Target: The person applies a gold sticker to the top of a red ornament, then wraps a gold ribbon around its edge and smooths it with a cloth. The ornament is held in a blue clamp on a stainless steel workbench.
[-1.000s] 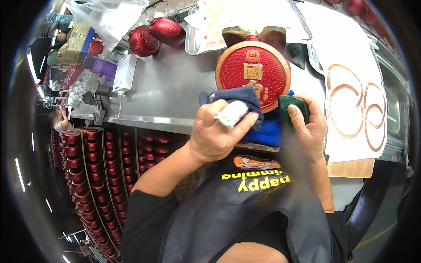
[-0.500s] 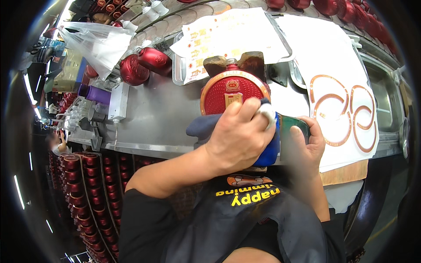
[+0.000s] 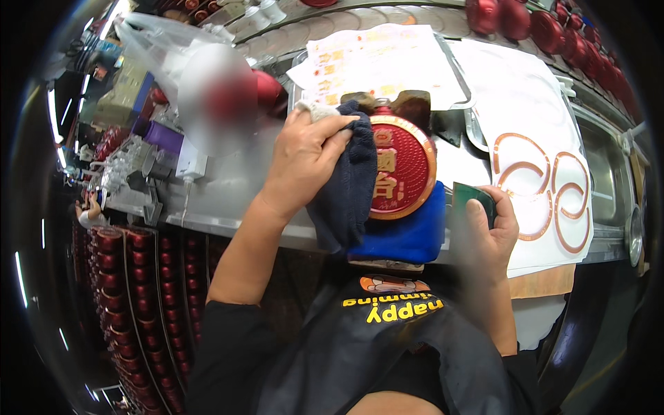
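Observation:
A round red bottle (image 3: 407, 166) with raised gold characters and an orange-gold ring band lies face up in front of me. Its neck end sits between two dark brown support blocks (image 3: 413, 105), and its lower end rests on a blue pad (image 3: 404, 242). My left hand (image 3: 302, 155) grips a navy cloth (image 3: 344, 197), which hangs over the bottle's left side and hides part of the band. To the right of the bottle, apart from it, my right hand (image 3: 499, 232) holds a flat dark green scraper (image 3: 472, 200) between thumb and fingers.
Behind the bottle, printed decal sheets (image 3: 387, 59) lie on a metal tray. White paper (image 3: 508, 90) with orange ring decals (image 3: 573, 197) covers the bench at right, before a sink (image 3: 596, 149). At left are a plastic bag (image 3: 155, 41) and a purple container (image 3: 160, 135). Red bottles (image 3: 515, 19) line the back.
My left hand has swung the navy cloth left and away from me, uncovering the bottle's lower face and the blue pad. My right hand stays nearly in place with the green scraper.

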Available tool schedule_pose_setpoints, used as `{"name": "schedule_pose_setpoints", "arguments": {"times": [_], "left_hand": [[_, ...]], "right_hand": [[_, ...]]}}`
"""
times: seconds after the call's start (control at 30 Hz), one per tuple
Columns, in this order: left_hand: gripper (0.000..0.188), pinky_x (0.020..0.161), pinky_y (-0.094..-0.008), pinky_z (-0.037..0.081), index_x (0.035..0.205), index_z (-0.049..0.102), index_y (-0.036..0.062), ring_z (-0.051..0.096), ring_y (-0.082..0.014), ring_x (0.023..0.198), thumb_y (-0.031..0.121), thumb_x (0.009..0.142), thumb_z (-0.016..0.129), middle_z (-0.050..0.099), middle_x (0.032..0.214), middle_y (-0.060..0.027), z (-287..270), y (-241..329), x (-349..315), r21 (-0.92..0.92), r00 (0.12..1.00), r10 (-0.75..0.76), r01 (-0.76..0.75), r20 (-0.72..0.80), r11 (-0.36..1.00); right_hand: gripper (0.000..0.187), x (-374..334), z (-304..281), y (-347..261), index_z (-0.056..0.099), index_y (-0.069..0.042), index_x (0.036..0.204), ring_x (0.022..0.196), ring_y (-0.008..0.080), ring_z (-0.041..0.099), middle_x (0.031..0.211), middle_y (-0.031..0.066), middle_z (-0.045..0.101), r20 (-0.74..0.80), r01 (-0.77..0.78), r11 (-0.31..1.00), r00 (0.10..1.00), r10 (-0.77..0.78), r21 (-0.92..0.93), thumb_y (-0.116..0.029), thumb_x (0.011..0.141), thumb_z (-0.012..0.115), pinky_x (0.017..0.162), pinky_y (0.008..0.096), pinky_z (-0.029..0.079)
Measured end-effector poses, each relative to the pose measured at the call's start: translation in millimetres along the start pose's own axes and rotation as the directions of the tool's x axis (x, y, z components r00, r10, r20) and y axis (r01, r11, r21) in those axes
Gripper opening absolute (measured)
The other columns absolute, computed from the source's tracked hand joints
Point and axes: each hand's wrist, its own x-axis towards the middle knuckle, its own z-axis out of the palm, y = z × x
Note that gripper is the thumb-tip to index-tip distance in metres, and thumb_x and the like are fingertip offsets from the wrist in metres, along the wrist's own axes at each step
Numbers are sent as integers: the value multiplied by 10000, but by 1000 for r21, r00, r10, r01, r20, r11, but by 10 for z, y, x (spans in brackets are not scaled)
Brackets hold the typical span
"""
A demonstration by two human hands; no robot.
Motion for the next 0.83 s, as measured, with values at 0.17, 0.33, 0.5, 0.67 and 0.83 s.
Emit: {"name": "schedule_pose_setpoints", "arguments": {"times": [0.17, 0.33, 0.5, 0.67, 0.83], "left_hand": [[266, 839, -439, 499, 1170, 766, 63, 615, -375, 910, 60, 907, 728, 714, 983, -184, 83, 68, -815, -153, 984, -123, 102, -132, 983], [332, 817, -423, 510, 1212, 757, 90, 612, -376, 889, 36, 885, 739, 710, 988, -171, -8, -161, -1127, 103, 969, -123, 148, -213, 984], [487, 1106, -514, 319, 1369, 688, 130, 500, -339, 1283, 461, 1054, 517, 699, 1263, -119, 138, -10, -1209, 289, 968, 47, 26, -245, 957], [706, 1191, -534, 195, 1529, 542, 163, 422, -357, 1438, 649, 1057, 342, 625, 1440, -83, 427, 28, -1185, 176, 976, 163, -136, -144, 975], [719, 1159, -547, 331, 1520, 514, 37, 459, -411, 1413, 592, 1081, 388, 609, 1423, -216, 437, -229, -742, -450, 981, -135, 60, -136, 891]], "right_hand": [[287, -52, 155, -81, 652, 7, 1177, 876, 131, 637, 985, 78, 691, 129, 105, 989, 987, -91, -105, -206, 999, 725, 790, 263, 515], [276, -44, 342, -170, 656, 14, 1180, 883, 105, 625, 1000, 55, 683, 308, 283, 945, 925, -223, -165, -179, 996, 727, 795, 241, 498], [252, 16, 356, -193, 657, 20, 1185, 892, 112, 631, 1011, 59, 690, 260, 270, 937, 942, -210, -221, -143, 1001, 716, 812, 250, 503], [294, -12, 246, -91, 676, 8, 1184, 906, 165, 669, 1020, 93, 707, 189, 207, 952, 968, -165, -225, -179, 973, 758, 819, 291, 530], [302, 39, 142, 44, 675, -5, 1204, 1018, 174, 659, 1092, 119, 706, 120, 109, 983, 988, -92, -149, -186, 976, 752, 908, 301, 509]]}}
